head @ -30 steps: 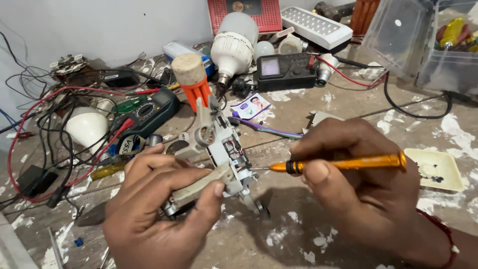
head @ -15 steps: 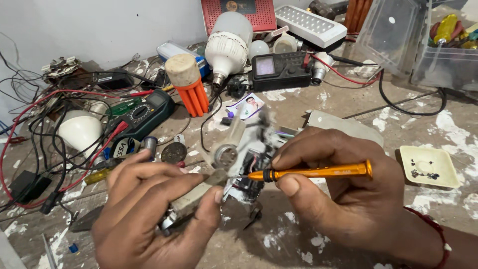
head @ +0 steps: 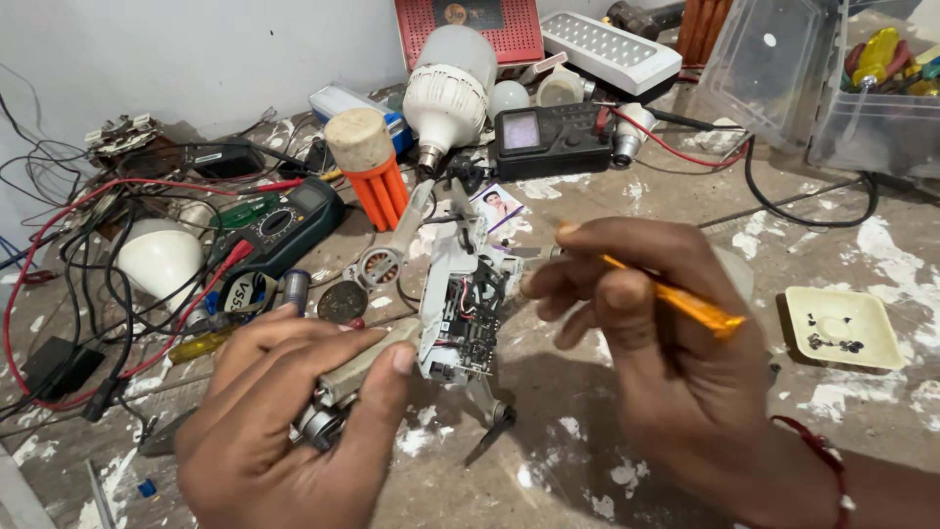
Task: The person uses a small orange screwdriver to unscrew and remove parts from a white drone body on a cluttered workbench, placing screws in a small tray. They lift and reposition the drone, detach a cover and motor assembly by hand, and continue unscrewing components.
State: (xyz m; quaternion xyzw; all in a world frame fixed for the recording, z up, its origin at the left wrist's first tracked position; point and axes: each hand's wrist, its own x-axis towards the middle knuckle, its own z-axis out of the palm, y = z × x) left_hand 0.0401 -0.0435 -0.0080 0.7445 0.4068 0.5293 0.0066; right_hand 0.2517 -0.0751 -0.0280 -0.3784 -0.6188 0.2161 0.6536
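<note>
My left hand (head: 284,421) grips the lower grey end of an opened small appliance (head: 460,294), a white shell with an exposed circuit board, wires and a small motor. The appliance is lifted off the bench and tilted upright. My right hand (head: 666,372) holds a screwdriver with an orange handle (head: 685,302), its tip at the upper right side of the appliance near the white shell. A loose dark part hangs from the appliance's bottom (head: 494,431).
The paint-spattered bench (head: 587,460) is crowded: a cream dish with small screws (head: 842,328), a dark green multimeter with red leads (head: 284,225), an orange glue stick (head: 367,167), white bulbs (head: 446,83), a black tester (head: 553,137), tangled wires (head: 69,255), a clear plastic box (head: 832,78).
The appliance was swung from lying across my left palm to standing upright. My right hand moved left and up, and the screwdriver now points up-left at the appliance's top.
</note>
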